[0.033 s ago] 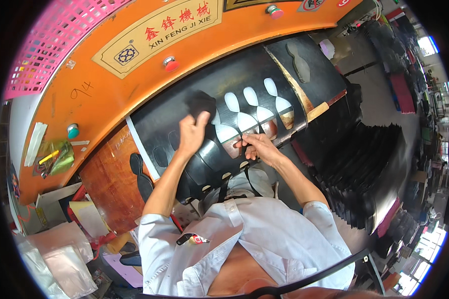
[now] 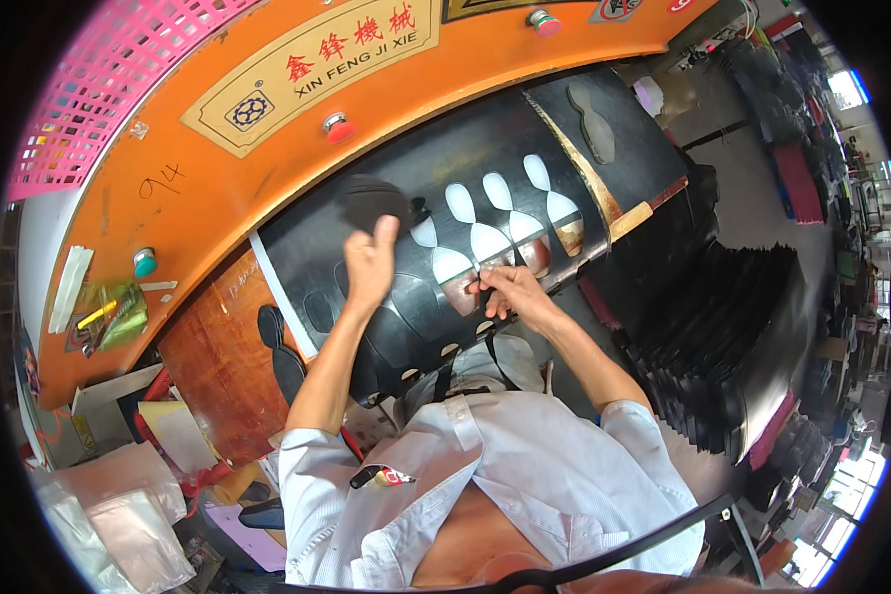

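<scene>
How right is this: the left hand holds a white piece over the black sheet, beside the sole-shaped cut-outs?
One thing is off: the piece in the left hand is dark, not white, as the head view shows. It is over the black sheet, beside the sole-shaped cut-outs.

Four sole-shaped cutouts (image 2: 490, 243); two red buttons (image 2: 340, 128); one teal button (image 2: 145, 261).

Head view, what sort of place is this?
Probably a workshop cutting shoe soles: an orange machine stands over a black sheet with sole-shaped cutouts, and a thick pile of dark sheets lies to the right.
</scene>
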`<state>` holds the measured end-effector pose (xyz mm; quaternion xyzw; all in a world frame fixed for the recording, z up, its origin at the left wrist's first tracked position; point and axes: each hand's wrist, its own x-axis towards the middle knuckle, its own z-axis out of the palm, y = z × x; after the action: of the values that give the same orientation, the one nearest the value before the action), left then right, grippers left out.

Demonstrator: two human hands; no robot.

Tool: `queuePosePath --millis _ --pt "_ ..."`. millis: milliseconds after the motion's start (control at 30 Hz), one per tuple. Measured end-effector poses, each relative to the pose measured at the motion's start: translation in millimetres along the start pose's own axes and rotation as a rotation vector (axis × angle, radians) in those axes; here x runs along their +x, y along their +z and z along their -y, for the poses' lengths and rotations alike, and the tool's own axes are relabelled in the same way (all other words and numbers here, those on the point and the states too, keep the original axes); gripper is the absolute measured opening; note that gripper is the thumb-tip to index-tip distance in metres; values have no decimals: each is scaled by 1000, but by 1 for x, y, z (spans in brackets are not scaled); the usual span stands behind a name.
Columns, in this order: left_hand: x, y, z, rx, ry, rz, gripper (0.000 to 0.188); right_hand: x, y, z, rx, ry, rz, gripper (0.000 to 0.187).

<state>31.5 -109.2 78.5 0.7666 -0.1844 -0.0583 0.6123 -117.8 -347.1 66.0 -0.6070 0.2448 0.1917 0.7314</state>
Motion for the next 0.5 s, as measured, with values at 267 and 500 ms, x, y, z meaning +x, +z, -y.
queuePosePath --millis 267,500 --pt "-17 -42 -10 181 311 -349 28 -24 52 -3 -551 -501 -189 40" --pt "-49 -48 3 609 415 621 78 33 59 -16 -164 22 294 29"
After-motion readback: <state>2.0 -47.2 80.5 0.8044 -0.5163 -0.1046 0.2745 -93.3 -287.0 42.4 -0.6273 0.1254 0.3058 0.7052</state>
